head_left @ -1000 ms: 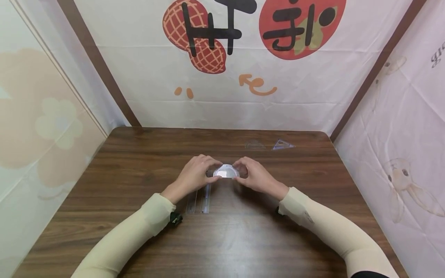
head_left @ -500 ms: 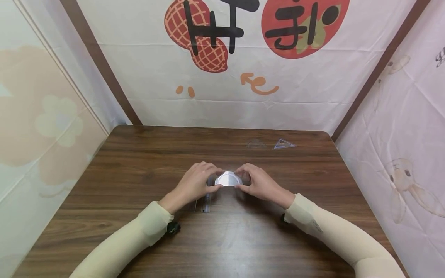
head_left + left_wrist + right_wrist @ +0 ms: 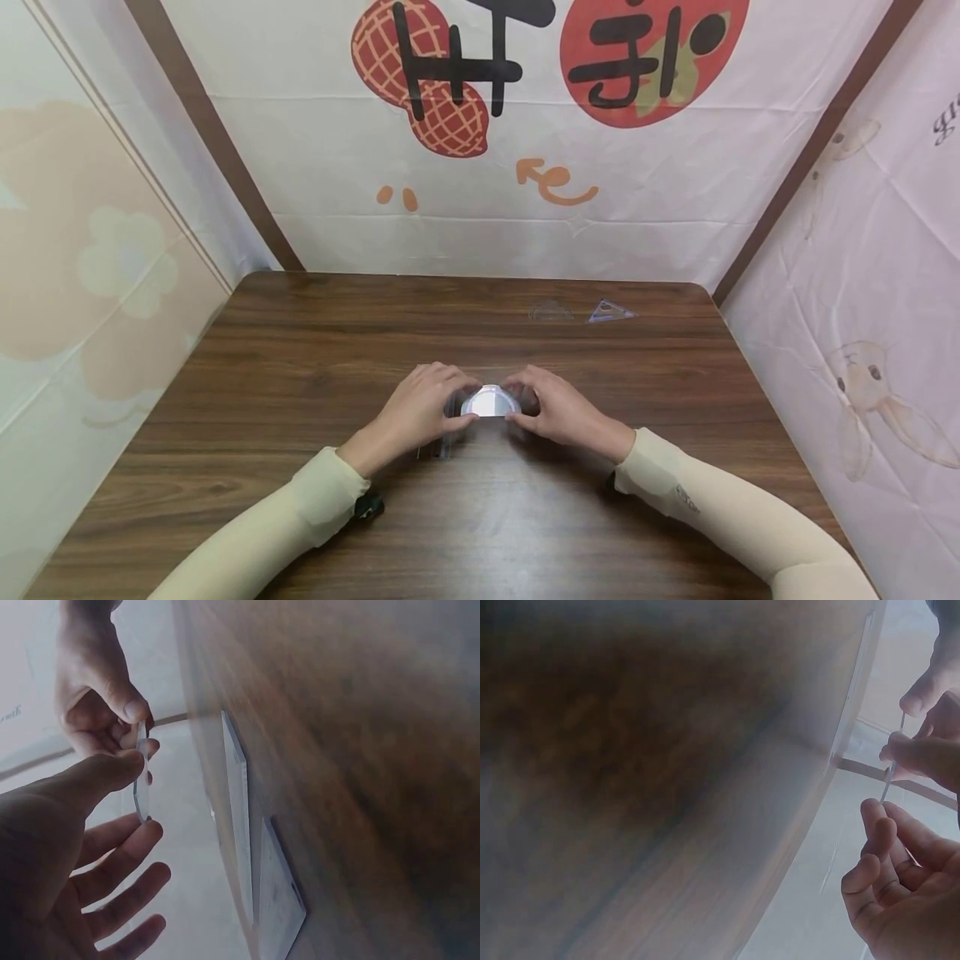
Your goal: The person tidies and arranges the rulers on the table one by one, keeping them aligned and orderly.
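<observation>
- The wooden table (image 3: 630, 750) filled most of the view, blurred.
- A thin clear plastic piece (image 3: 894, 754) showed edge-on at the right.
- The right hand (image 3: 900, 885) pinched the piece, thumb above, fingers (image 3: 877, 825) curled below.
- The left hand (image 3: 934, 682) gripped its upper end from the top right corner.

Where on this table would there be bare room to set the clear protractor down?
The wooden table is bare left of the left hand, along the near edge between the sleeves, and right of the right hand. It is crowded under the left hand, where two rulers lie, and at the far right by the set squares.
</observation>
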Motion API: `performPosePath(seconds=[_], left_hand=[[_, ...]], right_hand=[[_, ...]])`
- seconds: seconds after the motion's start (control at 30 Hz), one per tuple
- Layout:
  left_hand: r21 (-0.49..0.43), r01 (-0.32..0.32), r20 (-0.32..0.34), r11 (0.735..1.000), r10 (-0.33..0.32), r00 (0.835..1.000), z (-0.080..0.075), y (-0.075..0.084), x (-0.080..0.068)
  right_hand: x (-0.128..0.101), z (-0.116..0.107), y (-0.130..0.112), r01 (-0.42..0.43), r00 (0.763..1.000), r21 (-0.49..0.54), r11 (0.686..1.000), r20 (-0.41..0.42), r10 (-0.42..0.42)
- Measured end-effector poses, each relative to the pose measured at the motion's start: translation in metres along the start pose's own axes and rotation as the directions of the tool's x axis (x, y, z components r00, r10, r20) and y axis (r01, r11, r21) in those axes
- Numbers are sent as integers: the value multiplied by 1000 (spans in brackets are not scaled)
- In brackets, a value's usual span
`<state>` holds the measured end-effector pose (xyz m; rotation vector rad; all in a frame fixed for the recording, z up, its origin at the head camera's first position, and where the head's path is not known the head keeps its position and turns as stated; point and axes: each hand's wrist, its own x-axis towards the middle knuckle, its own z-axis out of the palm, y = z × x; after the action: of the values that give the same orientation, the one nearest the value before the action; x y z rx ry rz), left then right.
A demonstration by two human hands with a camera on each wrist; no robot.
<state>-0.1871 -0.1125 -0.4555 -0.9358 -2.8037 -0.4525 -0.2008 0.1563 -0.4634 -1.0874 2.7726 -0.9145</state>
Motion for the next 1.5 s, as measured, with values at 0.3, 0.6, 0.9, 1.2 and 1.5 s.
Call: performPosePath(seconds=[0.3, 0.6, 0.9, 1.2, 1.5], left_hand=[[-26, 26, 44, 999, -25, 999, 2, 2, -6], [7, -11, 57, 1000, 10, 998, 3, 6, -11], [19, -39, 98, 999, 37, 994, 4, 9, -15], [54, -60, 126, 997, 53, 991, 5, 11, -15], [38, -59, 148, 997, 53, 988, 8, 12, -17]], right_hand=[[-7, 4, -2, -4, 1000, 37, 999, 27, 3], [-12, 7, -5, -4, 999, 38, 999, 41, 2], [-14, 10, -5, -6, 995, 29, 1000, 101, 3], [-12, 12, -5, -2, 990, 18, 1000, 142, 0], [-15, 14, -5, 25, 986, -4, 1000, 163, -24]])
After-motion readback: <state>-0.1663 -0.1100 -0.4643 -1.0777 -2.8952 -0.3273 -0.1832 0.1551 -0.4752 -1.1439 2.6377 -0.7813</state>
